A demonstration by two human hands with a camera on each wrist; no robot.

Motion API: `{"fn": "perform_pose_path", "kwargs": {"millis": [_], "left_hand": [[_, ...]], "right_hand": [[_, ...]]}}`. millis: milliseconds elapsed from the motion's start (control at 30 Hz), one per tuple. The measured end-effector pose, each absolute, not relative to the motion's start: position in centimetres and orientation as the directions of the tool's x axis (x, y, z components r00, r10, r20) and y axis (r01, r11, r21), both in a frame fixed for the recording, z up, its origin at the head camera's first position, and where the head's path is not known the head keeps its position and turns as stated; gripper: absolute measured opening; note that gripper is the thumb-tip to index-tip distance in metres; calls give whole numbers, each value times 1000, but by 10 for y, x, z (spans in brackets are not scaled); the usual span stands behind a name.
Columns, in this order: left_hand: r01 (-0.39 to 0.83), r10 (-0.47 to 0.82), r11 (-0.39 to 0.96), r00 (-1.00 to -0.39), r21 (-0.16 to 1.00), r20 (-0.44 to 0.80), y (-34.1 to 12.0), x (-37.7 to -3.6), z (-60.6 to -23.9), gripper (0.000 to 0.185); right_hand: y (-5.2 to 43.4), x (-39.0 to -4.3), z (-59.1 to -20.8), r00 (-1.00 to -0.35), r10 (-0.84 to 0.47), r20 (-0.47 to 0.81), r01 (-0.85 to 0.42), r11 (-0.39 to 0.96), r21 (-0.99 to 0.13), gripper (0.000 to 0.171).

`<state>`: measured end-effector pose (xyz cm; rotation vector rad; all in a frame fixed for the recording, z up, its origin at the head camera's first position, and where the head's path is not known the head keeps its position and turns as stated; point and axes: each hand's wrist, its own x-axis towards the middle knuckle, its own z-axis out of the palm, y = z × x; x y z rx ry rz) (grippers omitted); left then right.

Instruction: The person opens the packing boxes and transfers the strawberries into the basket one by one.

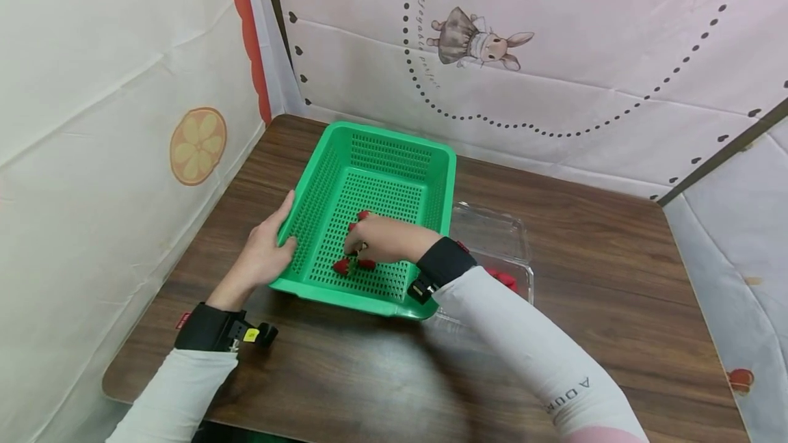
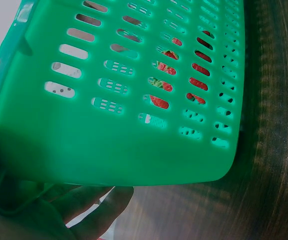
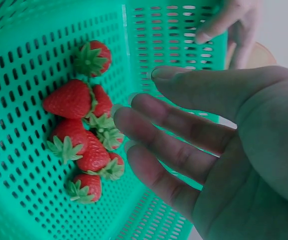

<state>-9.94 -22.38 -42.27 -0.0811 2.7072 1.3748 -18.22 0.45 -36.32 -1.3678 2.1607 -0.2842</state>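
Observation:
A green perforated plastic basket stands on the wooden table. My left hand grips its left rim, thumb over the inside and fingers outside; from the left wrist view the basket wall hides part of that hand. Inside the basket, my right hand is over a small group of strawberries. Its fingers are loosely bent and hold nothing in the right wrist view. Several red strawberries with green leaves lie clustered on the basket floor, partly covered by the right hand in the head view.
Right of the basket, a clear plastic clamshell box lies opened on the table, with red strawberries in it. My right forearm crosses over part of it. Patterned cloth walls border the table at the back and sides.

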Motion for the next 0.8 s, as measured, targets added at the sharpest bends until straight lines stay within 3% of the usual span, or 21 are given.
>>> {"fn": "perform_pose_path", "kwargs": {"millis": [600,800], "left_hand": [[-32,47,597,-996,802,-74,-242,-94,-435,81],[-2,67,599,-996,800,-52,-248,-93,-439,81]], "right_hand": [[38,-152,-343,-443,-880,-172,-758,470,-451,29],[55,-139,-340,-519,-842,-149,-725,526,-445,30]]}}
